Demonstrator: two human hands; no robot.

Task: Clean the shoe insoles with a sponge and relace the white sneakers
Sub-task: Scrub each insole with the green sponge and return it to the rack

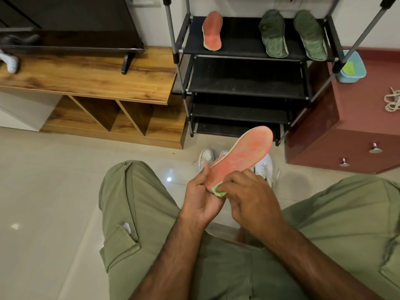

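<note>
Orange-pink foam insole (244, 151) was held up over the lap, toe end tilted up and away to the right, heel end down in the hands. Left hand (202, 192) gripped the heel from underneath, thumb up along the insole's left edge. Right hand (245, 190) had its fingers curled on a small green sponge (218, 190), pressing it on the insole's top face at the heel. Two white lace-up sneakers (206, 158) (264, 166) stood on the glossy beige tile floor (54, 180) behind the insole, partly hidden by it, so I could not tell the lace state. Black metal-framed shoe rack (246, 83) stood beyond them; a second orange-pink insole (212, 31) lay on its top shelf at the left, and two dark green insoles (273, 33) (310, 34) lay side by side at the right. Maroon wooden drawer cabinet (320, 126) stood just right of the rack, carrying a light blue plastic tub (357, 72) with something yellow-green inside and a loose bundle of white shoelaces (392, 101) near the frame edge. Low wood-grain desk (97, 76) stood left of the rack. Legs in olive green cargo trousers (138, 213) filled the foreground.
</note>
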